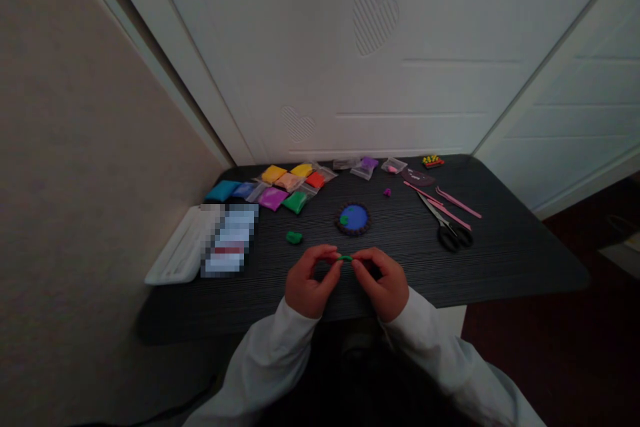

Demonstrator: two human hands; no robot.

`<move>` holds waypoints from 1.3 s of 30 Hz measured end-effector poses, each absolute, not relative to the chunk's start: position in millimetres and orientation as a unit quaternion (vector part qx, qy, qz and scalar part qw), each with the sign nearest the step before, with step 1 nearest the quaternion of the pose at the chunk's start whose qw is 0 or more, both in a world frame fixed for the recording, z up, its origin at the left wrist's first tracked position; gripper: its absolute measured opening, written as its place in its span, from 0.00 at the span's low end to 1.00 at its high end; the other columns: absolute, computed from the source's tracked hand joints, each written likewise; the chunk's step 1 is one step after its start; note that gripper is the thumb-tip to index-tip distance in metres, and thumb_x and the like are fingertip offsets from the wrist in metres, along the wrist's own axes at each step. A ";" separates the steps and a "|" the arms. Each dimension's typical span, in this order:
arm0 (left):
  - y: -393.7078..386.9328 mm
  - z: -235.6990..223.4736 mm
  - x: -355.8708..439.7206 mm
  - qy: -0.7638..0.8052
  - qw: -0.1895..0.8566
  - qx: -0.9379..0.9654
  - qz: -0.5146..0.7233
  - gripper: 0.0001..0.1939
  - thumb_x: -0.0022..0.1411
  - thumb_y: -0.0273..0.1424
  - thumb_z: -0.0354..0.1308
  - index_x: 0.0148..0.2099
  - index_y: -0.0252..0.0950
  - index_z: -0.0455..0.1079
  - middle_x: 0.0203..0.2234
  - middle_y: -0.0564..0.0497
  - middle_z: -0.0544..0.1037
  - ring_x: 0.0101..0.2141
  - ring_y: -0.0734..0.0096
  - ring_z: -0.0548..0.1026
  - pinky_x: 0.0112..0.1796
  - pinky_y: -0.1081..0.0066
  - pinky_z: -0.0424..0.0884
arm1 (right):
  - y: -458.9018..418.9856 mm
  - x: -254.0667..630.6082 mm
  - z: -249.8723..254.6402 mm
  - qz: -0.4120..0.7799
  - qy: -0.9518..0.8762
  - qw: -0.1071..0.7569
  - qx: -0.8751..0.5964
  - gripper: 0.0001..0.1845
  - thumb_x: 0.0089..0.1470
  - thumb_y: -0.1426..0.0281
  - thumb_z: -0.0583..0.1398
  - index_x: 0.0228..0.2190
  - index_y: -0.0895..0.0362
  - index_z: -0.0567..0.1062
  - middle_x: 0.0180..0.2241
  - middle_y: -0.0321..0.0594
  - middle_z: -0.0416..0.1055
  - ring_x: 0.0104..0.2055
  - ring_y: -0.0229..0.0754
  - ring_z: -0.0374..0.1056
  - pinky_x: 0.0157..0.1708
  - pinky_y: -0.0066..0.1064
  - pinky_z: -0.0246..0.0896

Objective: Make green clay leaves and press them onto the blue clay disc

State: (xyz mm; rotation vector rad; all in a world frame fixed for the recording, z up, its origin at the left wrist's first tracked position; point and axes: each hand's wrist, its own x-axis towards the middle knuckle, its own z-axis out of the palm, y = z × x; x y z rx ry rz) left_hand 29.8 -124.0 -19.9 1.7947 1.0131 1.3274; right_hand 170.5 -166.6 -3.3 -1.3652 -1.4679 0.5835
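Note:
A thin, slightly arched strip of green modelling clay (345, 258) spans the gap between my two hands. My left hand (311, 283) pinches its left end between thumb and fingers. At the other end, my right hand (383, 283) pinches it the same way. Just beyond the hands lies a round blue clay disc (357, 217) with a dark bumpy rim and green patches on its left part. A loose lump of green clay (294, 237) rests on the table to the left, apart from my left hand.
Bags of coloured clay (273, 197) lie at the back left, near a white tray (175, 247). On the right are black-handled scissors (454, 236), pink tweezers (459, 202) and pink tools. A purple bit (387, 193) sits behind the disc. The dark table (520, 260) meets a white panel.

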 end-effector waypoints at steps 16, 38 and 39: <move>-123.0 -20.8 29.9 0.399 0.351 0.687 0.496 0.13 0.49 0.25 0.57 0.40 0.37 0.64 0.29 0.52 0.72 0.31 0.72 0.73 0.37 0.70 0.69 | -166.5 171.8 -4.2 0.251 -0.611 0.501 -0.559 0.06 0.49 0.71 0.55 0.31 0.56 0.71 0.26 0.36 0.68 0.28 0.35 0.62 0.29 0.27 0.57; -124.8 -15.0 33.1 0.389 0.382 0.690 0.476 0.19 0.49 0.25 0.56 0.46 0.39 0.63 0.32 0.50 0.73 0.33 0.71 0.73 0.40 0.68 0.69 | -166.2 171.2 -4.2 0.242 -0.605 0.496 -0.574 0.07 0.49 0.69 0.54 0.30 0.56 0.71 0.26 0.36 0.70 0.27 0.35 0.63 0.29 0.28 0.58; -124.7 -15.0 33.3 0.386 0.384 0.692 0.474 0.20 0.49 0.25 0.56 0.46 0.39 0.62 0.32 0.50 0.73 0.34 0.71 0.73 0.40 0.68 0.69 | -166.1 171.1 -4.4 0.242 -0.606 0.495 -0.573 0.07 0.49 0.69 0.55 0.30 0.56 0.71 0.26 0.36 0.70 0.27 0.35 0.63 0.29 0.27 0.58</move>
